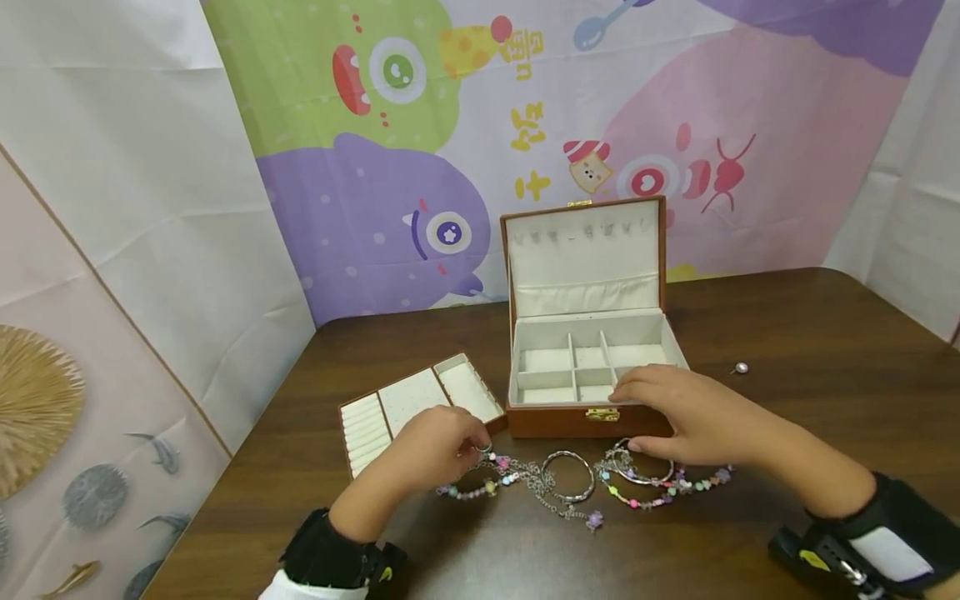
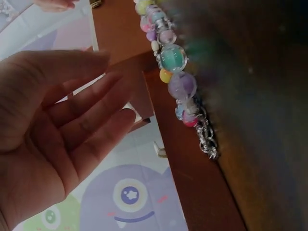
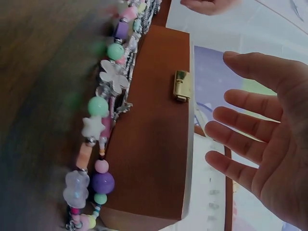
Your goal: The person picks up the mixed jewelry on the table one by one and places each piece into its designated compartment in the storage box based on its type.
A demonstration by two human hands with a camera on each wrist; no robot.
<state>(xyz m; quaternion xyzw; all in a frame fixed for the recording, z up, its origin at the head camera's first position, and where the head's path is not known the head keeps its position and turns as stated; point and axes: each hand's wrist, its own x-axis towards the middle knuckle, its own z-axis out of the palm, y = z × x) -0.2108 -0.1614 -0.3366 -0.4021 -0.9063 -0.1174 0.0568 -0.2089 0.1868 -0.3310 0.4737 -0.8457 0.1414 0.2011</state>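
My left hand hovers with loosely bent fingers over a beaded bracelet; nothing shows between its fingers in the left wrist view. My right hand spreads its straight fingers at the front right of a brown jewelry box, thumb over the jewelry below. The box stands with its lid up and shows bare cream compartments. Along its front lie a silver bangle, a chain with a purple charm and a colorful beaded strand. In the right wrist view, star-shaped and round beads line the box's front.
Left of the box, a cream-lined tray with ring rolls lies at an angle, partly behind my left hand. A small pearl piece sits on the brown table to the right. A cartoon cloth hangs behind.
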